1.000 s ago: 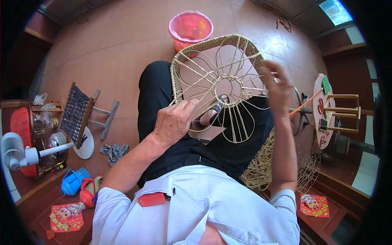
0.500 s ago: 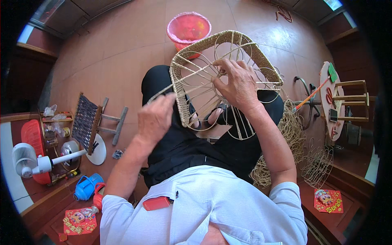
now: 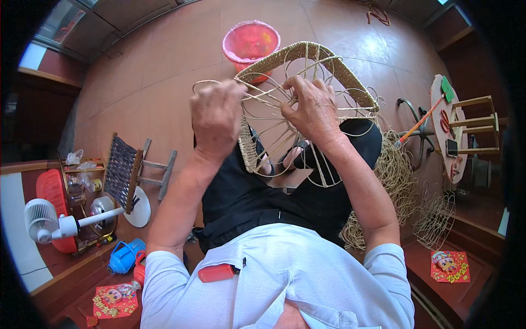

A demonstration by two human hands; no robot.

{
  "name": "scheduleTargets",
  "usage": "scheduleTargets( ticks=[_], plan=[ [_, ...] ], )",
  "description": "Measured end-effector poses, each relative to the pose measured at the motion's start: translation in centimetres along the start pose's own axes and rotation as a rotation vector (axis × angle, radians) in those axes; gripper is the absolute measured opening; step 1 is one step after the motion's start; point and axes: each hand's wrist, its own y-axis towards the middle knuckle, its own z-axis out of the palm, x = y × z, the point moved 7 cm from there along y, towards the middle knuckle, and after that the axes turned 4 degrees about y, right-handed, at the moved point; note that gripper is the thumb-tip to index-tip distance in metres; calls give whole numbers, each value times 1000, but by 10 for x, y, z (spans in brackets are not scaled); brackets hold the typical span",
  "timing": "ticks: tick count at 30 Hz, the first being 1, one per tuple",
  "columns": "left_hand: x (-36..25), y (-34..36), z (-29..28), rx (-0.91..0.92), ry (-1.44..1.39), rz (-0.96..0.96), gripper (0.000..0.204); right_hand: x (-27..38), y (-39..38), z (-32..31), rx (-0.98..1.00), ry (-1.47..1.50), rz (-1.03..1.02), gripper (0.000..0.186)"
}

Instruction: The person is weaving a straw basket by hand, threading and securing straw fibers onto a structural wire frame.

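A wire frame basket (image 3: 334,66) with rounded corners rests over my knees, its rim band wrapped in tan straw cord. Wire loops and taut cords run inward to its middle. My left hand (image 3: 216,118), slightly blurred, is above the rim's left side, its fingers closed on a straw cord (image 3: 205,83) that loops out to the left and crosses toward the middle. My right hand (image 3: 313,109) is at the middle of the frame, thumb and fingers pinching where the cords meet. The fingers hide part of the crossing.
A pink bucket (image 3: 251,46) stands beyond the basket. Piled straw cord (image 3: 392,192) lies by my right leg, near bent wire frames (image 3: 435,216). A woven stool (image 3: 121,172) and a white fan (image 3: 44,219) are left; a small round table (image 3: 438,126) with scissors stands right.
My left hand has moved up and right, from beside the rim's left edge to above it, and the cord now bends in a loop. My right hand stays at the middle.
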Motion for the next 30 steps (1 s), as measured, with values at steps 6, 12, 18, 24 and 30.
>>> scheduleTargets(
  ticks=[6,12,18,24,30],
  plan=[
    [-29,-29,43,221,-433,76,36,4,0,0,-2,11,5,37],
    [-30,-16,62,414,-278,178,24,-2,1,0,0,28,8,38],
    [-29,-5,72,376,-295,285,8,-1,-1,-1,-2,42,-32,38],
    [-23,-28,59,146,-300,363,28,0,-6,-2,-31,38,-102,32],
    [-37,-20,29,56,-304,337,19,-5,-8,-6,-27,58,-160,25]
  ],
)
